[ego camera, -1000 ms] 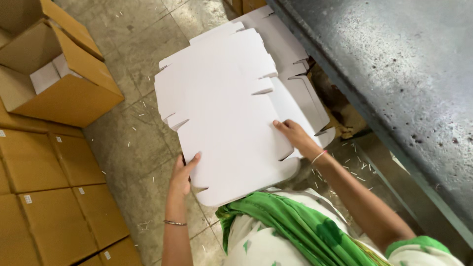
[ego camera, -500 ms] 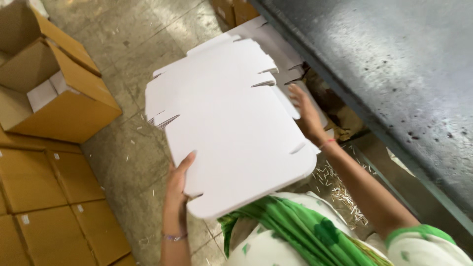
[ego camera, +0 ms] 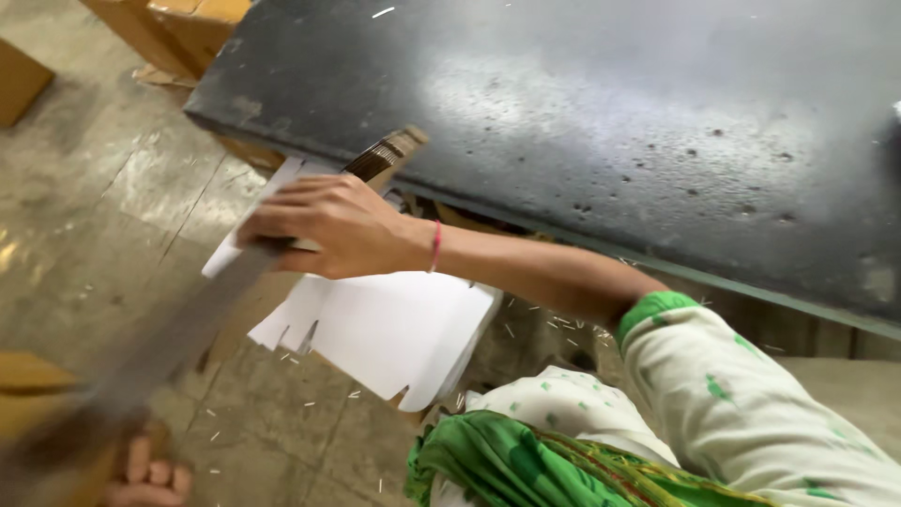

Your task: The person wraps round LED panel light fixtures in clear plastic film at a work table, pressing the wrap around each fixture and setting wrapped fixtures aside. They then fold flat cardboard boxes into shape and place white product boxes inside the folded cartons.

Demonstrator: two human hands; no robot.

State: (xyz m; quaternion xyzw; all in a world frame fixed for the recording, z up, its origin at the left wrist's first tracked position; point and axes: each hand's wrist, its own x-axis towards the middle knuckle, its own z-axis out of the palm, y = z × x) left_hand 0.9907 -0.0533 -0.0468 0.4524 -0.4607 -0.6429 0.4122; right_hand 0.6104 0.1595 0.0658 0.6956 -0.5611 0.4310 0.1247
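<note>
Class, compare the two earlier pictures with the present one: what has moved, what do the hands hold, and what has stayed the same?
The flat white cardboard sheet, earlier held broadside to the camera, has swung edge-on and now shows as a blurred strip. The right hand has shifted to grip its upper edge; the left hand is still at its lower end. The stack of white sheets remains beside the dark table, and the view has swung toward that table.
</note>
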